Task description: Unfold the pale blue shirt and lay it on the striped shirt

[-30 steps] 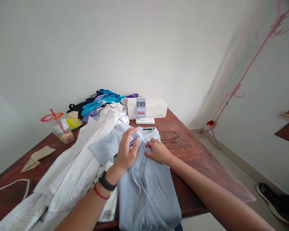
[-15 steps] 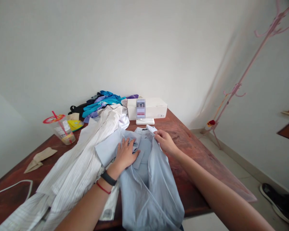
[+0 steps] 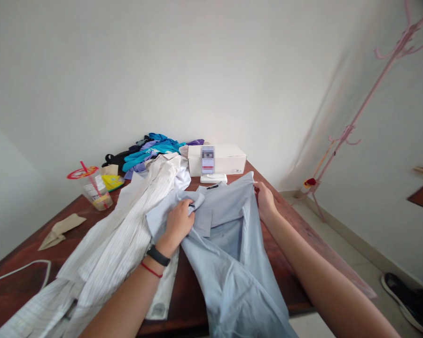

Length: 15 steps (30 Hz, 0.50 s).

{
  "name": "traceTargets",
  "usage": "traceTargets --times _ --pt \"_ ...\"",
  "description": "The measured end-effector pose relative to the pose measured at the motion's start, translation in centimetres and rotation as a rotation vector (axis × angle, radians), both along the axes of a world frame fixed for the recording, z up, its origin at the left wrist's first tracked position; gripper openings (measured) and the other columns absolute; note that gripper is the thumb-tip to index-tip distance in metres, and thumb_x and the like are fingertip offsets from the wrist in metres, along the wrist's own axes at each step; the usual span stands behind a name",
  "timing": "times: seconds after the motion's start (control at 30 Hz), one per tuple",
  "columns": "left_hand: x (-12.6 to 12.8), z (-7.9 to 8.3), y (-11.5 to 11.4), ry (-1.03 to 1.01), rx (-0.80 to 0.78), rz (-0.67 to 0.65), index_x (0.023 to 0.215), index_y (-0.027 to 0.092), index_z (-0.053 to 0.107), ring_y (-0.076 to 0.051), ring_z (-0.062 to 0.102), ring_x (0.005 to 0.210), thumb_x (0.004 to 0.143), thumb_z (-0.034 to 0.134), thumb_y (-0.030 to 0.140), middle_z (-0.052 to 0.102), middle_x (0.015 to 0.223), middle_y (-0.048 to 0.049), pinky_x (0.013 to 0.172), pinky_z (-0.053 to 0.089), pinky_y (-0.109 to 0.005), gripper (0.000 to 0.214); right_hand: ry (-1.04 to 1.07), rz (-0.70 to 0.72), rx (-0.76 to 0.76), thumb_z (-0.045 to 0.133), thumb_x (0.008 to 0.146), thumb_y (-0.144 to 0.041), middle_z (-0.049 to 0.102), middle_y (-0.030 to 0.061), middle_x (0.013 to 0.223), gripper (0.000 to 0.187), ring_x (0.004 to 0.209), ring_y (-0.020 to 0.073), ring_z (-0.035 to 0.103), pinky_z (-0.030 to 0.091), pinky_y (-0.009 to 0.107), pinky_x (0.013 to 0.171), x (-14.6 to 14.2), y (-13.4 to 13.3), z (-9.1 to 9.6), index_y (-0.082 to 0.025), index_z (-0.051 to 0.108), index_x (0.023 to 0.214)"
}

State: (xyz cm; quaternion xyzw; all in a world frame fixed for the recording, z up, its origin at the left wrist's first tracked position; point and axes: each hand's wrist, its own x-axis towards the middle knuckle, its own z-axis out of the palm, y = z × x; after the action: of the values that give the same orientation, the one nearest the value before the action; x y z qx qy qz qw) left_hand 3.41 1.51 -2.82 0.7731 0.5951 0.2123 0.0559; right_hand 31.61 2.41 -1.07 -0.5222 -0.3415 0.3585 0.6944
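A light blue-grey shirt [image 3: 229, 267] lies on the wooden table [image 3: 186, 300] in front of me, its lower part reaching past the near edge. Its front is spread apart, showing the inside and a dark collar label. My right hand [image 3: 266, 197] pinches the shirt's edge near the collar and pulls it out to the right. On the left side, my left hand [image 3: 179, 219] has its fingers closed on the bunched fabric by a short sleeve. Beside it, a white striped shirt [image 3: 116, 225] stretches along the table.
A phone [image 3: 207, 159] stands against a white box [image 3: 232, 158]. Behind the striped shirt is a pile of coloured clothes [image 3: 155, 150]. On the left are a plastic cup with a straw [image 3: 97, 188], a brown napkin [image 3: 61, 230] and a white cable [image 3: 31, 263]. A pink coat rack [image 3: 359, 108] stands right.
My right hand has drawn the shirt's edge to the right, widening the front opening. My left hand has gone from lying flat to gripping the fabric.
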Motion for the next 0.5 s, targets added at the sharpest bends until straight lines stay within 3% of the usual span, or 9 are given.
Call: traceTargets --times 0.1,0.2,0.27,0.37,0.43,0.5 --pt "-0.3 0.2 0.2 -0.046 0.027 0.032 0.128 0.019 0.055 -0.028 0.065 0.114 0.092 0.047 0.012 0.065 0.128 -0.0118 0.092 0.049 -0.037 0.038 -0.067 -0.081 0.003 0.060 0.072 -0.031 0.060 0.0012 0.072 0.011 0.072 0.0216 0.060 0.051 0.033 0.064 0.4 0.3 -0.1 -0.022 0.056 0.078" --pt "-0.2 0.4 0.1 -0.060 0.029 0.047 0.130 0.019 0.053 -0.027 0.065 0.115 0.093 0.045 0.011 0.066 0.127 -0.0124 0.092 0.049 -0.037 0.039 -0.408 -0.080 0.176 0.066 0.076 -0.030 0.066 0.0064 0.102 0.021 0.103 0.0244 0.061 0.051 0.037 0.089 -0.2 -0.5 0.4 -0.022 0.065 0.096" --pt "-0.1 0.5 0.0 -0.055 0.020 0.046 0.131 0.019 0.053 -0.027 0.065 0.115 0.093 0.045 0.010 0.067 0.126 -0.0123 0.091 0.049 -0.037 0.040 -0.750 0.167 0.292 0.065 0.084 -0.034 0.066 0.0076 0.111 0.021 0.110 0.0247 0.060 0.048 0.038 0.095 -1.3 -1.5 0.4 -0.023 0.069 0.101" --pt "0.0 0.5 -0.2 -0.058 0.018 0.048 0.131 0.019 0.052 -0.027 0.065 0.114 0.093 0.045 0.010 0.067 0.126 -0.0125 0.091 0.049 -0.037 0.040 -1.066 0.658 0.240 0.069 0.087 -0.046 0.064 0.0086 0.116 0.039 0.104 0.0252 0.063 0.050 0.039 0.093 -3.7 -3.1 -0.5 -0.024 0.070 0.119" --pt "0.0 0.4 -0.2 -0.063 0.023 0.047 0.131 0.019 0.053 -0.027 0.065 0.114 0.093 0.045 0.010 0.067 0.127 -0.0128 0.092 0.049 -0.038 0.039 -1.211 0.763 0.163 0.078 0.077 -0.055 0.061 0.0115 0.123 0.068 0.109 0.0292 0.061 0.048 0.043 0.097 -5.0 -3.7 -1.6 -0.023 0.062 0.135" --pt "0.1 0.2 -0.2 -0.065 0.029 0.038 0.130 0.018 0.053 -0.028 0.065 0.116 0.094 0.045 0.012 0.067 0.127 -0.0130 0.093 0.049 -0.039 0.037 -1.333 0.748 0.122 0.080 0.075 -0.058 0.060 0.0134 0.123 0.079 0.111 0.0318 0.059 0.046 0.046 0.101 -6.0 -3.9 -2.6 -0.023 0.058 0.142"
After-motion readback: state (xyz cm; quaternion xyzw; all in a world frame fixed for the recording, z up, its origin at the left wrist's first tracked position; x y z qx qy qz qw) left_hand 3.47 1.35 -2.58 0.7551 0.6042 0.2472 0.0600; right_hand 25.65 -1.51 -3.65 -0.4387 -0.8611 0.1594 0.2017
